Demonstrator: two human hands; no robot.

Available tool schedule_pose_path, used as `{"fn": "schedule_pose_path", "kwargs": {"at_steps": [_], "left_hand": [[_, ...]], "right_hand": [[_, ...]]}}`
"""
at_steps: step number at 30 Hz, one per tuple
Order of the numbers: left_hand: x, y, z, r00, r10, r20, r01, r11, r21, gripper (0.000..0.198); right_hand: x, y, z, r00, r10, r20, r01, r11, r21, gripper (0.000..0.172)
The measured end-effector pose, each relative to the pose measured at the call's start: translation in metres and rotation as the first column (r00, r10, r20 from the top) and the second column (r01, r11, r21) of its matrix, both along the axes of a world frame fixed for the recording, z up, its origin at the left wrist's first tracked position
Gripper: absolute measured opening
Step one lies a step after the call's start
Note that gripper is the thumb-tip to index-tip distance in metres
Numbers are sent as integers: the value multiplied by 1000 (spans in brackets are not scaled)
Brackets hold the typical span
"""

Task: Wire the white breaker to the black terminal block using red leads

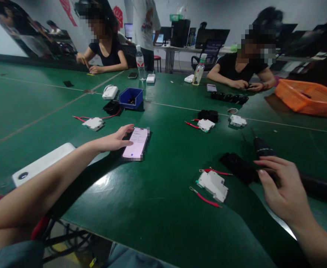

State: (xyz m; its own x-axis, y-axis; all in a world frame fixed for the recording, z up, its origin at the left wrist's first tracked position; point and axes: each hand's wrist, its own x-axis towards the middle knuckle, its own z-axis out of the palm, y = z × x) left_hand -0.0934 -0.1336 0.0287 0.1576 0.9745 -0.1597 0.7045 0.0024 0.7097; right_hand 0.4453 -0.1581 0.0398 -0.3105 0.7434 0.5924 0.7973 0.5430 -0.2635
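Apparently steadying the phone [137, 143] on the tabletop [163, 186] with the left hand [115, 140]; impossible to judge whether clamped in that grip; holding the right hand [287, 186], with thumb and forefinger apart, near the drill [264, 147]; for any lift, needing a firmer pinch.

the scene is dimly lit; glare is thrown back by the green surface [163, 186] near the left forearm [60, 171]. dark shadows are cast beside it and the right hand [284, 186]. the outer edges are stretched and blurred, and some patches are pixelated.
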Motion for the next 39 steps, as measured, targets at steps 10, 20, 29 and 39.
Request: {"fn": "schedule_pose_path", "kwargs": {"at_steps": [10,20,29,39], "left_hand": [[5,11,-18,958,229,172,-244,967,74,70],[18,5,3,937,317,148,-321,947,1,58],[19,6,4,937,327,124,-331,943,16,59],[32,-18,13,942,190,-278,-181,982,58,106]], "right_hand": [[0,1,-1,1000,-3,11,3,1000,-6,32],[-1,1,-2,1000,7,-9,-7,1000,-14,26],[-1,0,-2,999,42,-7,-42,999,0,25],[-9,-3,-1,997,58,-48,-59,998,-21,24]]}}
